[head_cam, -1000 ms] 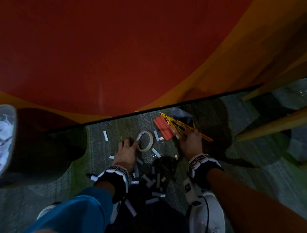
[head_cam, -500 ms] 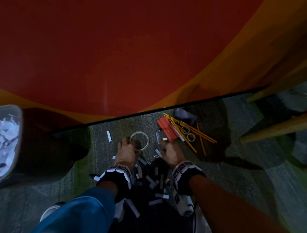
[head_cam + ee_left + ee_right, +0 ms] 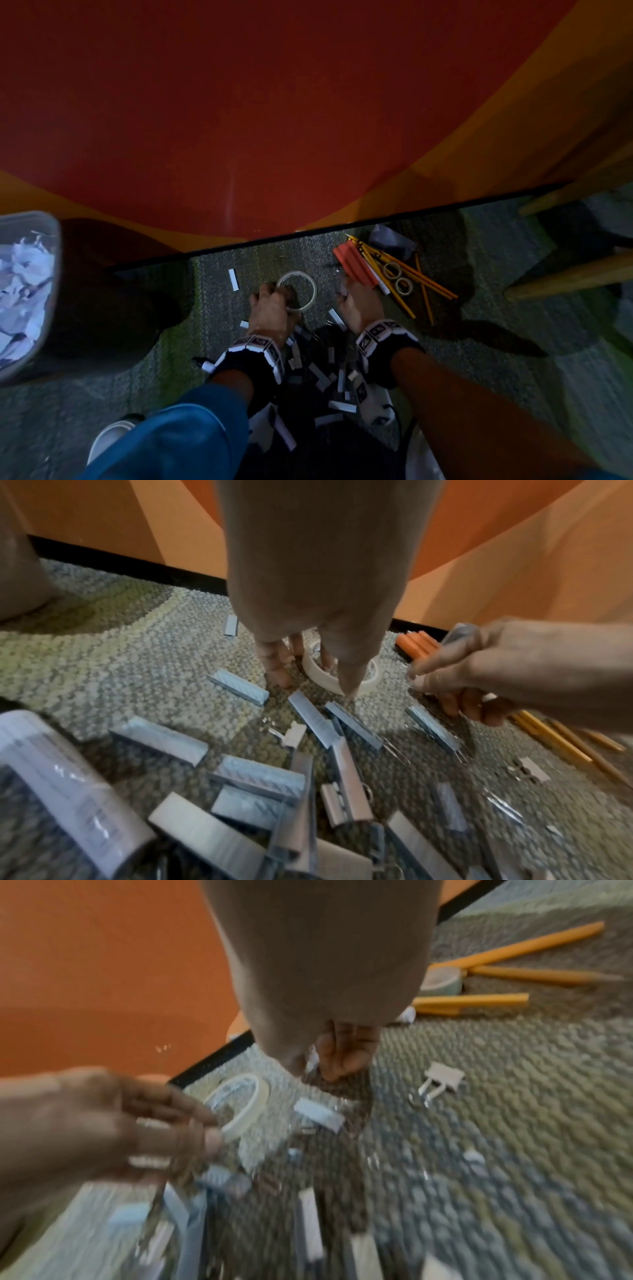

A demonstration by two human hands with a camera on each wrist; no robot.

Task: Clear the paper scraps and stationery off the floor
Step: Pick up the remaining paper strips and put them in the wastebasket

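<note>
Beside the tape roll, head view: our left hand pinches its near rim; our right hand has come back from the pencils to the staple strips, so small clutter is next. Left wrist view: fingertips straddle the roll's rim, strips crowd the carpet. Right wrist view, blurred: right fingers curled, pinching something small; a binder clip lies right of the roll.

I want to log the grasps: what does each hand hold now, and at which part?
The left hand grips the tape roll at its near rim, fingers inside the ring. The right hand pinches something small; the blur hides what it is.
</note>
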